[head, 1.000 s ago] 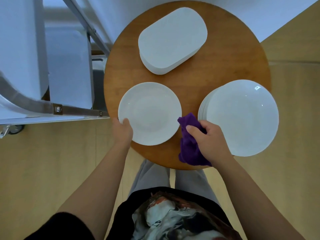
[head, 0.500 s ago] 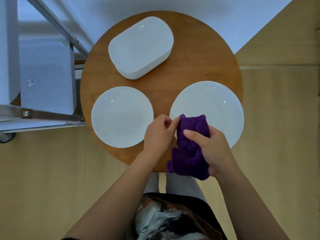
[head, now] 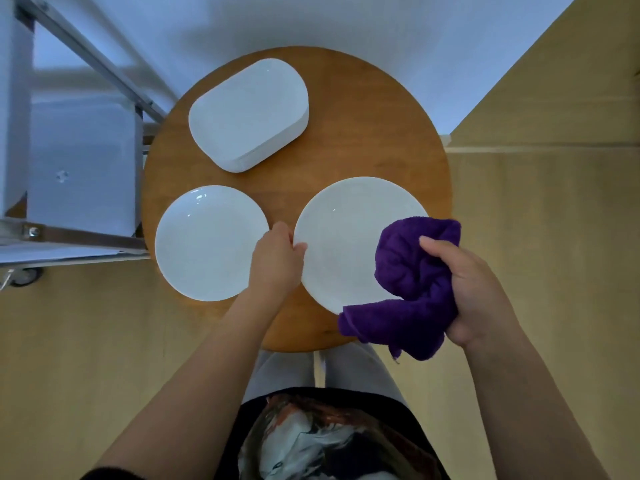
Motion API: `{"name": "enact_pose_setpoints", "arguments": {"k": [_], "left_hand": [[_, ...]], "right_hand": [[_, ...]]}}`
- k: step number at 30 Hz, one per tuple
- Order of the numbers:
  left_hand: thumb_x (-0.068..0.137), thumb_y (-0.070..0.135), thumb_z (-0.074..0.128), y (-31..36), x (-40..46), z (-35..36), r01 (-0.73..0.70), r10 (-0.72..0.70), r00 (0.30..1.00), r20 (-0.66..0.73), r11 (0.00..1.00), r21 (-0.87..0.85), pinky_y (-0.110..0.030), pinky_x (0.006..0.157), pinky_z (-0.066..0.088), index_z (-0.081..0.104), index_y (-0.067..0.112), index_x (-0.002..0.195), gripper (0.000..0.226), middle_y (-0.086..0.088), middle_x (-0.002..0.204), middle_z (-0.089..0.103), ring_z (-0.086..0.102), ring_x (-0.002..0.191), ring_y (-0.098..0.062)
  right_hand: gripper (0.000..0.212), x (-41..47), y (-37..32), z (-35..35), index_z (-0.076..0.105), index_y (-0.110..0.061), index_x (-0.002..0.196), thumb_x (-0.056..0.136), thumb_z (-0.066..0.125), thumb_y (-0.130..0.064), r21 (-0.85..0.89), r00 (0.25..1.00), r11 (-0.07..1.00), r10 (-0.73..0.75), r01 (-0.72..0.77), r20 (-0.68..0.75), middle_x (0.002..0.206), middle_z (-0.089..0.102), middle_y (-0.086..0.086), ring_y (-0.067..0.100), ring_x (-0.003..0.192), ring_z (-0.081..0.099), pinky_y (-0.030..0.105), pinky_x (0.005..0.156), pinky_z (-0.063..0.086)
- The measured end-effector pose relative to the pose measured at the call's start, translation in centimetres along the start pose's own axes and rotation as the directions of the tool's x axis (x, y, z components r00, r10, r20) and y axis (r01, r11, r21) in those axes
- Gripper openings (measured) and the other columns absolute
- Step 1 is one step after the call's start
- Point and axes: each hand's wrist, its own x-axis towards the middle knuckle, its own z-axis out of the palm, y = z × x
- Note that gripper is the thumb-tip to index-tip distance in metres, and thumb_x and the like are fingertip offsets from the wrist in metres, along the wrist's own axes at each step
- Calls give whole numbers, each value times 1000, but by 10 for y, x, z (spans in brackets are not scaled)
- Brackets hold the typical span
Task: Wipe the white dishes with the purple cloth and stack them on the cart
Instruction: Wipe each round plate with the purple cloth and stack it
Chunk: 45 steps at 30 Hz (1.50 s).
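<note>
Head view is looking straight down on a round wooden table (head: 363, 133) at frame centre. Your left hand (head: 275, 263) is pinching the left rim of a round white plate (head: 346, 237), thumb on top of the rim and the other fingers curled beneath. Your right hand (head: 474, 289), at right of centre, is gripping the bunched purple cloth (head: 412, 289), which is covering the plate's lower right edge and hanging off below it. A second round plate (head: 207, 242) is lying flat just left of the held one, apart from it, near the table's left edge. A stack of white rounded-rectangular dishes (head: 247, 114) is sitting toward the table's upper left. A metal-framed cart (head: 79, 168) with pale shelves is filling the upper left of the frame, beside the table.
</note>
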Motion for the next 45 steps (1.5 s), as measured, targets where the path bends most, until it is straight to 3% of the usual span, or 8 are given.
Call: {"name": "enact_pose_setpoints", "arguments": {"k": [8,20,25,29,32,35,40,45], "left_hand": [[96,18,49,13,-10,-5,-47,30,986,-165,994,-100,-19,51,33,41,17,91,10,5,77,48,45,62,-9],[96,55,35,31,-26,-16,223,-58,967,248,664,-713,-22,57,46,55,42,93,24,12,93,63,61,85,-12],[95,57,32,28,-36,-18,219,5,964,267,556,-802,-17,51,52,56,45,103,28,19,87,69,67,83,-6],[94,60,28,20,-41,-26,298,68,933,354,408,-863,-30,65,57,61,40,111,43,4,102,71,68,97,-18],[95,61,23,13,-43,-38,361,36,921,387,288,-887,-27,65,56,73,43,87,54,3,96,74,70,93,-17],[91,66,25,-2,-41,-51,415,-22,907,421,222,-882,-28,59,57,72,42,84,54,3,90,75,72,82,-15],[86,73,29,-24,-37,-74,453,-52,890,453,213,-866,-35,67,58,64,35,111,57,-2,101,74,71,93,-21],[86,72,33,-24,-35,-84,452,-96,892,442,187,-872,-29,62,58,71,25,101,63,-4,95,75,72,86,-19]], "right_hand": [[14,6,-17,-30,62,-13,88,85,56,-25,61,994,998,29,-22,-105,74,70,4,19,67,68,30,61,52],[16,5,-3,-29,59,-14,94,83,47,-15,231,974,970,-21,74,-224,84,68,3,22,80,66,33,66,50],[13,-12,-8,2,49,-16,66,77,49,-23,-145,952,951,-288,272,-107,50,55,-8,5,47,55,24,50,47],[34,-18,-4,46,50,-22,110,80,53,-37,-536,863,682,-324,497,388,90,63,-13,0,80,60,15,66,50],[70,-5,11,67,4,-31,148,91,44,-43,-759,775,159,-166,631,610,153,22,-6,13,141,20,40,115,23],[64,12,16,70,3,-26,150,97,35,-42,-648,614,-337,-215,683,759,159,4,-4,14,145,-1,39,116,-1],[69,19,26,76,10,-19,150,94,37,-50,-413,475,-521,-16,747,880,156,0,2,18,143,-6,30,113,-10],[61,-3,59,113,24,-1,145,94,23,-35,-400,431,-560,-84,726,899,151,25,20,33,140,23,41,113,10]]}}
